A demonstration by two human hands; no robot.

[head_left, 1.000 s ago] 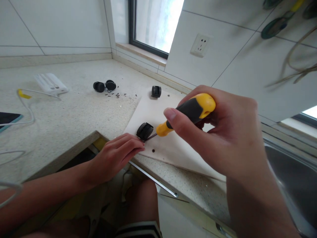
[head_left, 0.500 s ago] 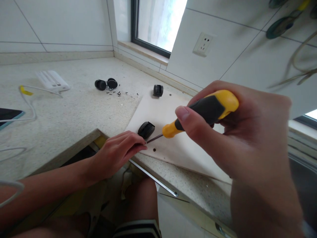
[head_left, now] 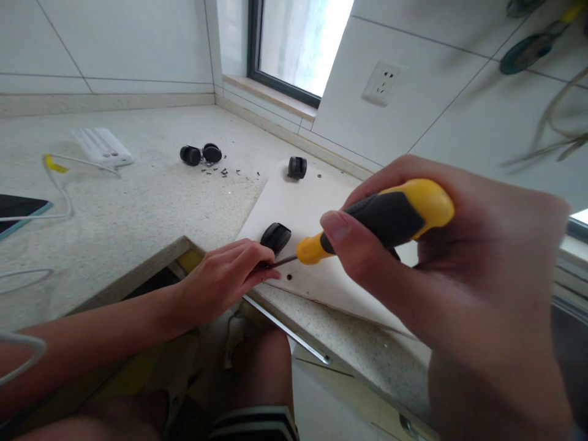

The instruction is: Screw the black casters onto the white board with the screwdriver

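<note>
My right hand (head_left: 441, 263) is wrapped round the yellow and black handle of a screwdriver (head_left: 388, 214), its thumb along the grip. The thin metal shaft points left and down to the fingertips of my left hand (head_left: 232, 269). Those fingers are pinched together at the screwdriver's tip, beside a black caster wheel (head_left: 276, 237) at the near corner of a white board (head_left: 316, 214). What they pinch is too small and hidden to make out. A second caster (head_left: 297, 167) stands at the board's far corner.
Two loose casters (head_left: 201, 154) lie on the speckled countertop (head_left: 151, 202), with several small screws (head_left: 224, 173) near them. Farther left are a white power bank (head_left: 103, 147), a cable and a phone (head_left: 21, 211). A wall socket (head_left: 383, 82) and a window (head_left: 298, 49) are behind.
The screwdriver's tip has gone in between my left fingertips, and its handle has tilted slightly lower. My left fingers have closed further round the tip. The whole view has shifted a little.
</note>
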